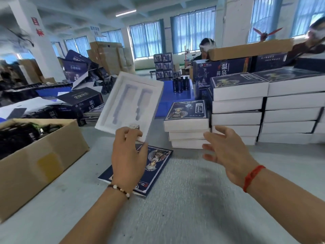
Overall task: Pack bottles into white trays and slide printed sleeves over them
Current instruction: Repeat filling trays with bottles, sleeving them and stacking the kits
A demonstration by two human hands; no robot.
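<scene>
My left hand (pixel 129 154) grips the near edge of a white tray (pixel 130 101) and holds it tilted up above the table, its two bottle-shaped hollows facing me. A flat dark-blue printed sleeve (pixel 156 166) lies on the table under that hand. My right hand (pixel 226 152) hovers open to the right, fingers spread, in front of a short stack of sleeved trays (pixel 186 124). Dark bottles (pixel 181 84) stand on the blue surface further back.
An open cardboard box (pixel 42 155) with dark contents sits at the left. Tall stacks of sleeved trays (pixel 263 106) fill the right side. Dark printed cartons (pixel 79 101) pile up at the back left. A person (pixel 206 48) sits behind the cartons.
</scene>
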